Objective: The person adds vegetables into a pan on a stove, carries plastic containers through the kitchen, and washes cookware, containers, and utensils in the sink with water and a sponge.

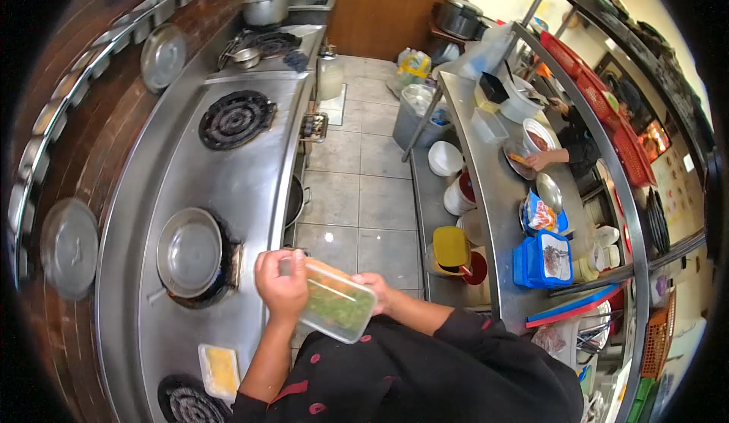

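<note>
A clear plastic food container (339, 303) is held tilted in front of my body, with chopped green and orange food showing in it. My left hand (282, 285) is closed on its left end, thumb up at the rim. On the far right corner my right hand (377, 291) grips the same container, its fingers partly hidden. To the left, a metal frying pan (189, 252) sits on a burner of the steel stove. Nearer to me, a small tub (219, 371) with yellow contents lies on the stove top by the front burner.
Further along the steel stove (262, 161) are another burner (237, 119) and a large pot (266, 7). On the right stands a steel table (486, 187) with a blue container (543, 260) and bowls. Across it, another person's hand (547, 159) reaches over a plate. Tiled floor lies between.
</note>
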`<state>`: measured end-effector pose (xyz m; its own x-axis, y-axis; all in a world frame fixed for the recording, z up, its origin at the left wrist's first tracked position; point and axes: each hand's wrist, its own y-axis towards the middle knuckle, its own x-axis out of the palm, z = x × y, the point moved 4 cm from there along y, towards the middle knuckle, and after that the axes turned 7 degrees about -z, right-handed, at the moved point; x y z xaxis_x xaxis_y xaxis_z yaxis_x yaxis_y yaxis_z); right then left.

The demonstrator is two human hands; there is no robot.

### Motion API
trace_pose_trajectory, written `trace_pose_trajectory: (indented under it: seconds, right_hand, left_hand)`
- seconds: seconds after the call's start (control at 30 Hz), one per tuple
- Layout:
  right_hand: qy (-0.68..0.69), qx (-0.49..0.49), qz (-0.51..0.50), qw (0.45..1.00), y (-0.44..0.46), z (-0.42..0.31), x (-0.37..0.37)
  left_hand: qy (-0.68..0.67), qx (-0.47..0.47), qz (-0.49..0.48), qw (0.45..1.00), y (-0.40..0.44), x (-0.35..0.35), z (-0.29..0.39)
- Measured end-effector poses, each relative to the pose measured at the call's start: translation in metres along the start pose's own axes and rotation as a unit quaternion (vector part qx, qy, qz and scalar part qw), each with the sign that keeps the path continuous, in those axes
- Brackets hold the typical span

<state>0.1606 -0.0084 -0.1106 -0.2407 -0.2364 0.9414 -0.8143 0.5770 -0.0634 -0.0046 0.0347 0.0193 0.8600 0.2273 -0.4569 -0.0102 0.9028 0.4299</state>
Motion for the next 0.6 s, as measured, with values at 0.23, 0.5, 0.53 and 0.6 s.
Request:
trace_pose_trajectory:
  seconds: [0.23, 0.5, 0.53, 0.6]
  right_hand:
    - [0.09, 0.106, 0.08, 0.987, 0.035, -0.057, -0.063]
    - [0.182, 0.185, -0.051, 0.964, 0.076, -0.145, -0.086]
    - [0.176, 0.195, -0.068, 0.963, 0.114, -0.14, -0.086]
    - [0.155, 0.242, -0.081, 0.954, 0.127, -0.175, -0.088]
  left_hand:
    - [0.019, -0.014, 0.099, 0.995, 0.05, 0.005, -0.021]
    - [0.104, 0.084, 0.14, 0.981, 0.071, -0.001, 0.033]
    - [0.129, 0.061, 0.139, 0.98, 0.081, -0.024, 0.031]
    - [0.12, 0.01, 0.224, 0.967, 0.068, -0.022, 0.038]
